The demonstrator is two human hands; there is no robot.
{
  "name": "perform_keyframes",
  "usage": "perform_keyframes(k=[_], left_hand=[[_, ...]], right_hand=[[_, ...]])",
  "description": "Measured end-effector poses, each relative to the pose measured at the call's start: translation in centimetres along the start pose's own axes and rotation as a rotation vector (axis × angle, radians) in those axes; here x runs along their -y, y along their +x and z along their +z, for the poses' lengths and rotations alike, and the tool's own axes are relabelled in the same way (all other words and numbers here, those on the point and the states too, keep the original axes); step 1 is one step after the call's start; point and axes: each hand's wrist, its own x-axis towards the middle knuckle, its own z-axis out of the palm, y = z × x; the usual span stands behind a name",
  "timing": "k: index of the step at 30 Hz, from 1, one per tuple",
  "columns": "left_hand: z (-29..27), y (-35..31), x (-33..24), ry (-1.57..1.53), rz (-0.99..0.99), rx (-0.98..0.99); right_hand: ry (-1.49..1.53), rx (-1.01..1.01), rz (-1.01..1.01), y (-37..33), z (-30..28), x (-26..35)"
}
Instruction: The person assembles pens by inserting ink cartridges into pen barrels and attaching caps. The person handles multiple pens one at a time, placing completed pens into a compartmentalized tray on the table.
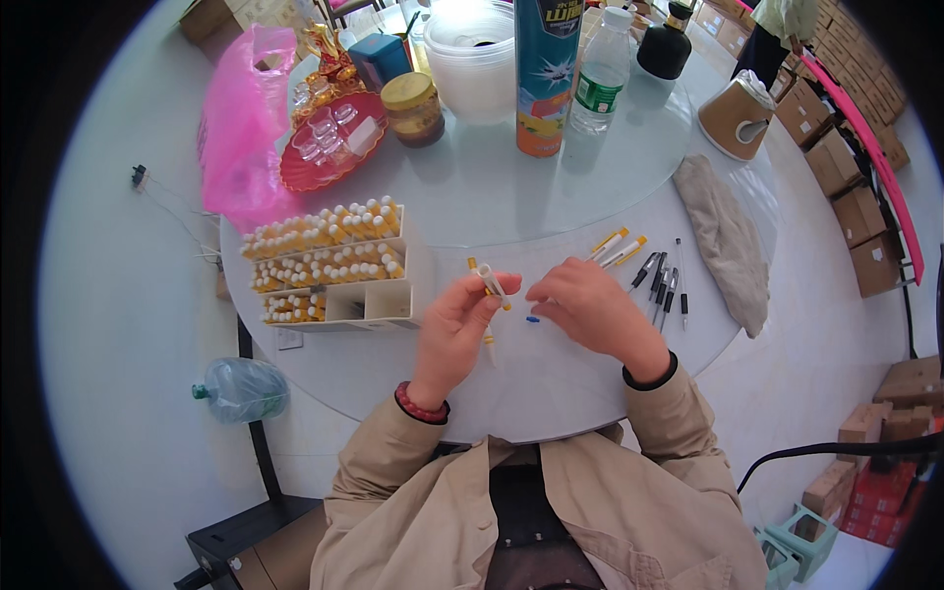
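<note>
We see the left hand (454, 329) with its grip closed on a white-and-yellow pen barrel (491, 279), pinched between thumb and fingers. The barrel's long axis slants from far left to near right, so its near end points toward the gap between the hands. The right hand (600, 313) is the free one nearest to it: its fingertips sit just right of the barrel, apart from it. Those fingers curl loosely, and we cannot tell whether they pinch anything small.

A small blue cap (533, 319) lies on the desk (551, 398) between the hands, just on the near side of the right fingertips. Beyond the right hand, on its far side, we find loose yellow-and-white pens (619, 250); black pens (661, 285) lie to its right. The compartmented holder (420, 265) stands left of the left hand.
</note>
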Motion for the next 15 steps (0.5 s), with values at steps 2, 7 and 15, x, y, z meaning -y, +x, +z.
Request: perform_keyframes(k=[2, 7, 15], left_hand=[[0.2, -0.1, -0.1, 0.08, 0.056, -0.002], [0.0, -0.2, 0.0, 0.207, 0.147, 0.011], [-0.2, -0.2, 0.3, 0.244, 0.22, 0.007]], right_hand=[[-0.151, 0.118, -0.057, -0.2, 1.0, -0.2], [-0.267, 0.134, -0.106, -0.6, 2.1, -0.5], [-0.113, 0.061, -0.082, -0.3, 1.6, -0.4]])
